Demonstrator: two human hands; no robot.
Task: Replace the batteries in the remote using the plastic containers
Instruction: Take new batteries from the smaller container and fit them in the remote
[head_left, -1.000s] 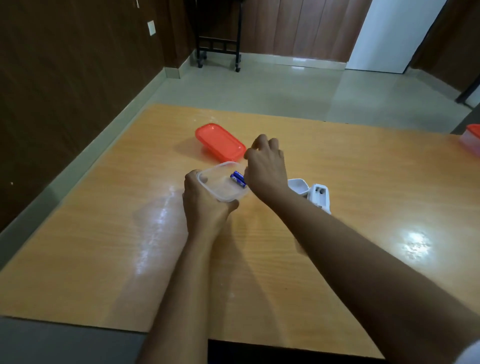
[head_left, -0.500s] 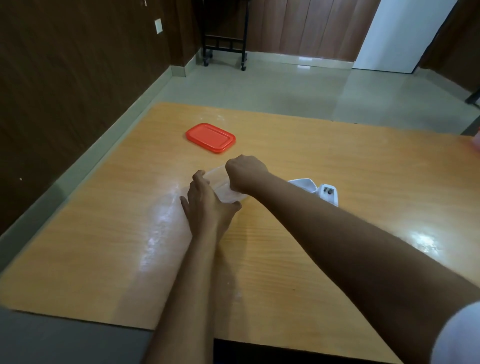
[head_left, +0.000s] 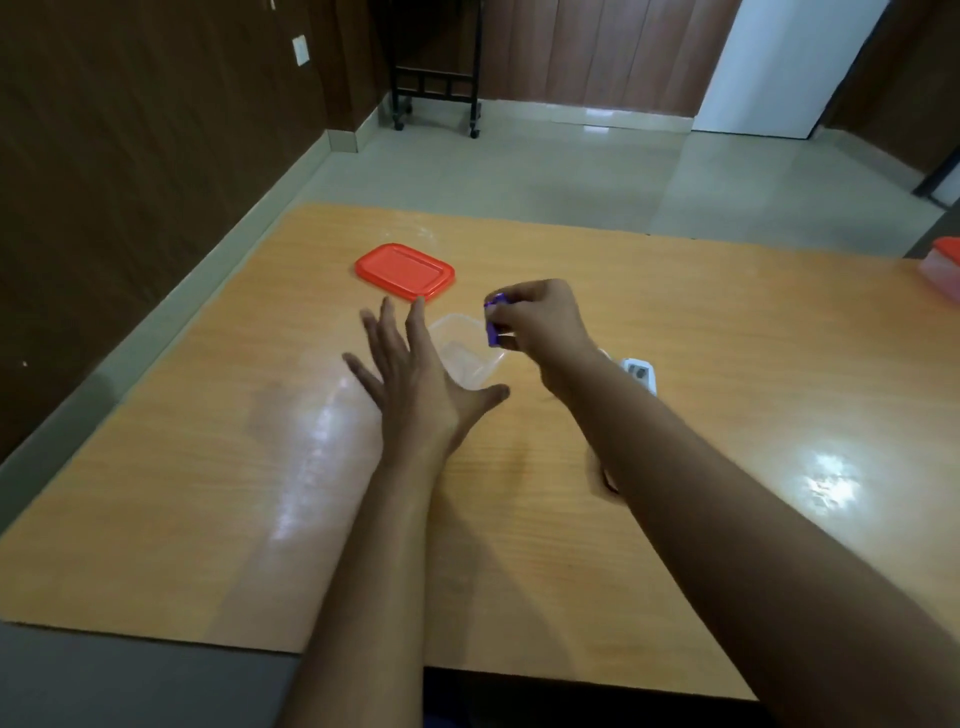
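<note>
Batteries lifted over the clear container
The right hand (head_left: 540, 322) pinched purple batteries (head_left: 493, 325) above the clear container (head_left: 467, 353); the left hand (head_left: 415, 374) lay spread beside it.

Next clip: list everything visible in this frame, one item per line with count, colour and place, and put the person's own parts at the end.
table: one, orange-brown wood grain, fills the lower view.
lid: one, red, flat on the table beyond the left hand.
clear container: one, see-through, open, on the table between the hands.
batteries: blue-purple, pinched in the right hand above the container; count unclear.
remote: one, white, on the table by the right forearm, partly hidden.
second container: one, red lid, at the table's far right edge, cut off.
cart: one, black, on wheels, by the back wall.
left hand: open, fingers spread, next to the clear container.
right hand: closed on the batteries.
</note>
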